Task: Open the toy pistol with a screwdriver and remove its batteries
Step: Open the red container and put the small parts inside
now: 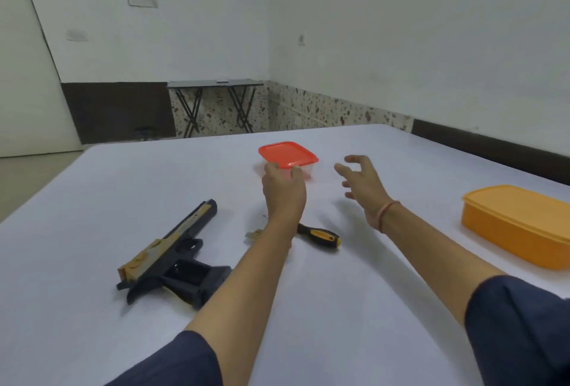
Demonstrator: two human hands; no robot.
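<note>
Toy pistol [172, 259]: black with tan top, flat on its side, muzzle pointing away, grip compartment open and dark inside. Screwdriver [319, 236]: black-and-yellow handle, flat, right of the pistol and well apart from it, shaft hidden behind a forearm.

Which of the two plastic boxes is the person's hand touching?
The small red-lidded box at the far middle; the left hand grips its near edge. The bigger orange box sits untouched at right.

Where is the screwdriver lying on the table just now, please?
In the head view the screwdriver lies mid-table, between the person's forearms, right of the toy pistol and nearer than the red-lidded container.
</note>
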